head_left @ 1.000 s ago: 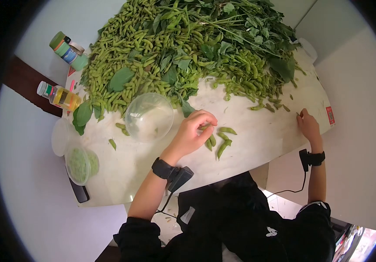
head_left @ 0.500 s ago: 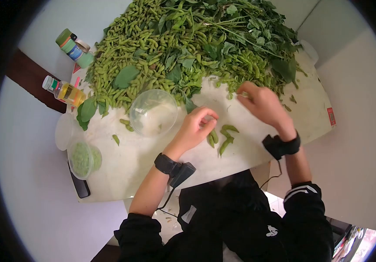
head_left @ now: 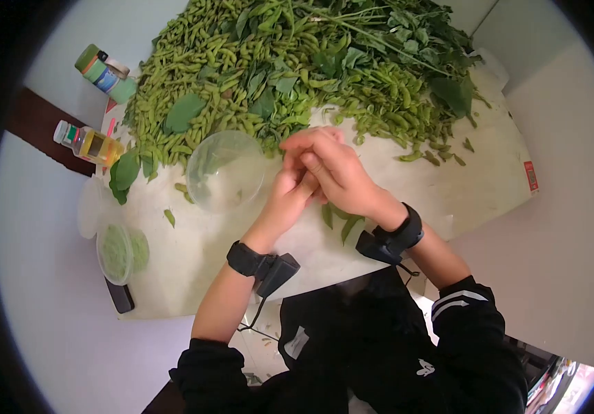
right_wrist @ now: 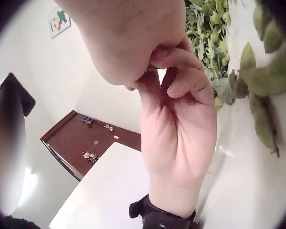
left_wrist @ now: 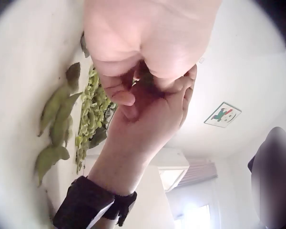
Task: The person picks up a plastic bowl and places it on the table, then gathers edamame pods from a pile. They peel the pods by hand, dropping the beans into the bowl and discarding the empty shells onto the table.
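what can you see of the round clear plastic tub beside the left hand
The round clear plastic tub has a thin rim and see-through walls, and looks smooth. It sits upright and uncovered on the pale tabletop, bare inside but for what look like small bits. Its far side meets the edge of the heap of green pods, though exact contact is unclear. The left hand is close beside it, apparently without touching.

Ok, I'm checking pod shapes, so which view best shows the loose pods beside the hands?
The left wrist view: the loose pods are close up and within frame. The right wrist view shows them larger, but its edge cuts some off; in the head view they are small and partly hidden by the right hand.
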`<state>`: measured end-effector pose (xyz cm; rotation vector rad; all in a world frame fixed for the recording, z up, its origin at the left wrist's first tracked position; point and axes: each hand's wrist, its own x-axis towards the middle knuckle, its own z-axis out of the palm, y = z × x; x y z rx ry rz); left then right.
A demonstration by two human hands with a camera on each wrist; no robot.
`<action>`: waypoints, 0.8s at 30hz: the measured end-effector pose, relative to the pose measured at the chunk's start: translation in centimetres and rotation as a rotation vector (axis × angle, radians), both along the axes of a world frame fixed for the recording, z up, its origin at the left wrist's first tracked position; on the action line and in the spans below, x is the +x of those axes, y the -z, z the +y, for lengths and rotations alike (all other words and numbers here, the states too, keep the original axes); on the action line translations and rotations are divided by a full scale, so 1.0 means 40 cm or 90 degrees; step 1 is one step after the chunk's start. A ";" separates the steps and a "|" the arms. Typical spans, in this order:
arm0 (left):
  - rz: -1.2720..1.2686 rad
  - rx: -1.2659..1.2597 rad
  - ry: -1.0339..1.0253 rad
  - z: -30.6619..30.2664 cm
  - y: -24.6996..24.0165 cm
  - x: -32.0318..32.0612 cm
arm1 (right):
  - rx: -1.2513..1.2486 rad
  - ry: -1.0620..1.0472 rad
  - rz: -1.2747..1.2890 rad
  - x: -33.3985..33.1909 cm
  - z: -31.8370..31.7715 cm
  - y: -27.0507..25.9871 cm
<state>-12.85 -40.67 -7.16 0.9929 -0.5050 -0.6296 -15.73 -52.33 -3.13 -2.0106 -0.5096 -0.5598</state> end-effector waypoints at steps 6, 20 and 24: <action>-0.106 0.080 0.025 0.004 0.012 0.009 | -0.263 0.034 0.032 -0.003 -0.041 -0.012; -0.084 0.177 -0.044 0.006 -0.013 0.012 | 0.167 0.063 0.228 -0.027 -0.281 -0.137; -0.088 0.197 -0.048 0.004 -0.010 0.017 | 0.250 0.075 0.217 0.009 -0.185 -0.029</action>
